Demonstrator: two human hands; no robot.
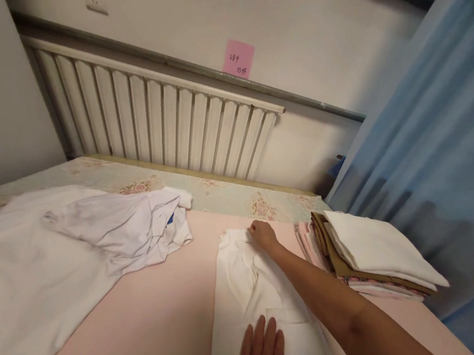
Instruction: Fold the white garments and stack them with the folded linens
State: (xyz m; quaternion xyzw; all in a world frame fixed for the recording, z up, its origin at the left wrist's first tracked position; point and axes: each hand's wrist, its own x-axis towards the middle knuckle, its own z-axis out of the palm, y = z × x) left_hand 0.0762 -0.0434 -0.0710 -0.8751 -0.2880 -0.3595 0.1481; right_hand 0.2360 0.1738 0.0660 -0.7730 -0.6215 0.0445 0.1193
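Nearest, my left hand (259, 350) lies flat, fingers apart, on the folded white garment (249, 289), which rests on pink bedding (159, 321). Left of both hands: crumpled white clothes (132, 228). My right hand (262, 234) curls at the garment's far edge; I cannot tell whether it grips. Right of it: stacked folded cloths (375, 245).

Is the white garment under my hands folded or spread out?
Folded: the white cloth garment lies as a narrow layered strip under the left hand and right hand.

Long, narrow white garment (249, 289), folded lengthwise, smooth and flat on the pink sheet (159, 321).
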